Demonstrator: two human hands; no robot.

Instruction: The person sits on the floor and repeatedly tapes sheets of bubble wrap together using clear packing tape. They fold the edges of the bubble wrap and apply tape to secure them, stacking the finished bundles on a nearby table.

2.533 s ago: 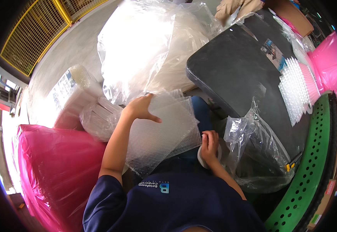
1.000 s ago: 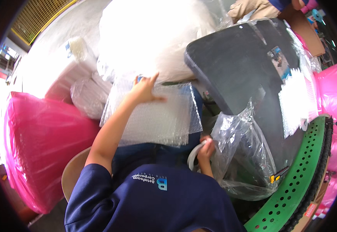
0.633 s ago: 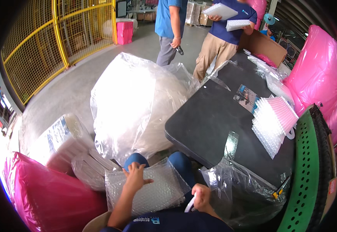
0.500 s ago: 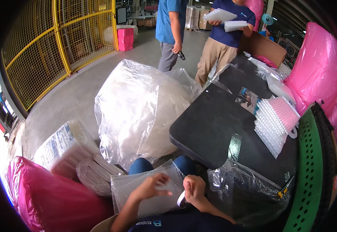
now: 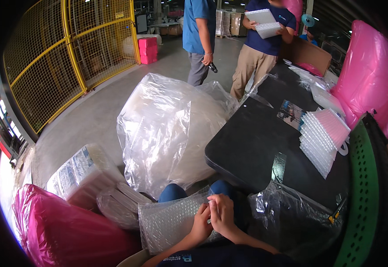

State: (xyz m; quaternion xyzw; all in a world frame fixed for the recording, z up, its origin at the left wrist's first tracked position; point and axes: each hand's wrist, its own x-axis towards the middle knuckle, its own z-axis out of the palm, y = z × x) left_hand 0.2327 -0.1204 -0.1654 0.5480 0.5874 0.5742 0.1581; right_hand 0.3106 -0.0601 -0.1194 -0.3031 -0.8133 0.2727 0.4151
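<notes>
A clear bubble-wrap sheet or bag [image 5: 165,222] lies over my lap, its near right part beneath my hands. My left hand [image 5: 201,224] rests over its right side with the fingers bent and closed. Against it is my right hand [image 5: 223,214], fingertips pinched together close to the left fingers. Whatever sits between the two hands is hidden by the fingers. The white roll seen earlier at my right hand does not show now.
A big clear plastic bag [image 5: 171,129] stands ahead. To the right is a black table [image 5: 251,133] with stacked bubble-wrap pouches [image 5: 320,138] and a yellow cutter [image 5: 334,217]. Pink bags [image 5: 60,227] flank me. Two people [image 5: 199,35] stand beyond.
My left hand has moved right from above the bubble wrap to meet my right hand. The white roll at my right hand has gone out of sight. The view has shifted slightly.
</notes>
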